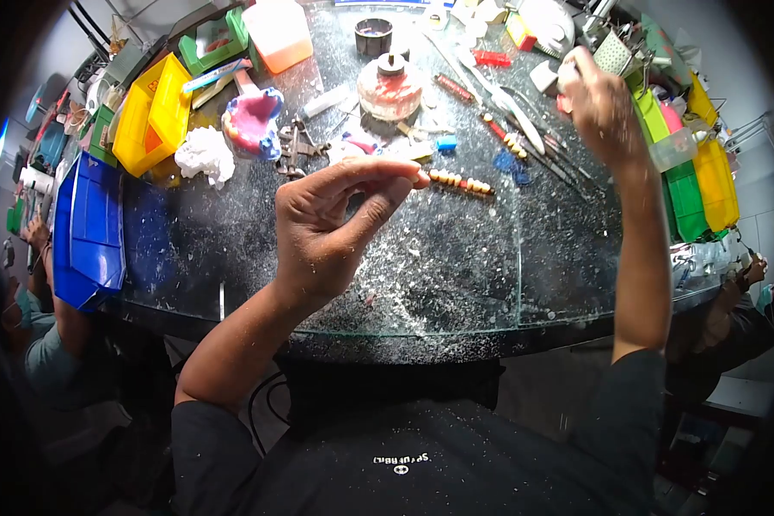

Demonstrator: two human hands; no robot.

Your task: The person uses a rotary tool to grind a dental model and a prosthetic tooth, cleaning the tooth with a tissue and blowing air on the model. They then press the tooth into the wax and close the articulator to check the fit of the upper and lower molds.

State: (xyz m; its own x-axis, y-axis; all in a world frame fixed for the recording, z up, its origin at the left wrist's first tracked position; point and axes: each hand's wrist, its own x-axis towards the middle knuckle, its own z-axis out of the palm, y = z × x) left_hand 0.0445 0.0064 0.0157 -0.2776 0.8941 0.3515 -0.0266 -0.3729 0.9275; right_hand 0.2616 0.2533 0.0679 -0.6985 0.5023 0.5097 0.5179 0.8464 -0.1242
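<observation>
My left hand [331, 224] is raised over the middle of the bench, thumb and fingertips pinched together; what they hold, if anything, is too small to name. Just right of its fingertips a strip of tooth-like pieces [460, 182] lies on the dark bench. My right hand [600, 103] is at the upper right with its fingers curled; whitish and red bits show at the fingertips, and I cannot make out what they are. Near it stands a small white container [543, 77]. A pink and blue dental impression [254, 123] lies up and left of my left hand.
White debris covers the bench [456, 284]. Behind stand a glass burner [390, 89], a dark cup [373, 37] and a jug of pink liquid [278, 36]. Yellow [153, 116] and blue [89, 232] bins line the left, green and yellow bins the right. People sit at both sides.
</observation>
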